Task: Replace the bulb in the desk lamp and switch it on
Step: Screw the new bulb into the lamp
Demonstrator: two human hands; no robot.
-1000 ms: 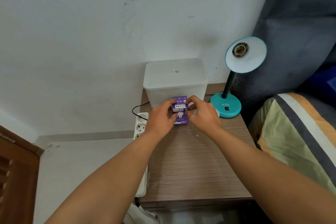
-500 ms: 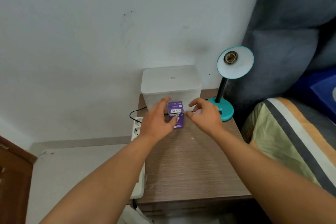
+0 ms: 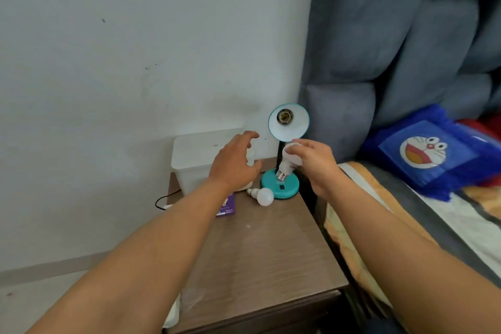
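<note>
A teal desk lamp (image 3: 280, 187) stands at the back right of the wooden bedside table (image 3: 260, 257). Its shade (image 3: 294, 127) faces me and the socket (image 3: 284, 116) holds no bulb. My right hand (image 3: 315, 163) grips a white bulb (image 3: 290, 161) just below the shade, screw base pointing down-left. My left hand (image 3: 234, 163) hovers open left of the lamp, holding nothing. A second white bulb (image 3: 263, 196) lies on the table beside the lamp base. The purple bulb box (image 3: 227, 205) lies partly hidden under my left forearm.
A white lidded plastic box (image 3: 195, 160) sits against the wall behind my left hand. A black cable (image 3: 162, 199) runs off the table's left edge. To the right is a bed with a striped cover (image 3: 406, 211), a blue cartoon pillow (image 3: 425, 152) and a grey padded headboard (image 3: 379, 49).
Both hands have left the purple box, which now lies on the table. My right hand has risen toward the shade with a bulb in it. The view has turned right.
</note>
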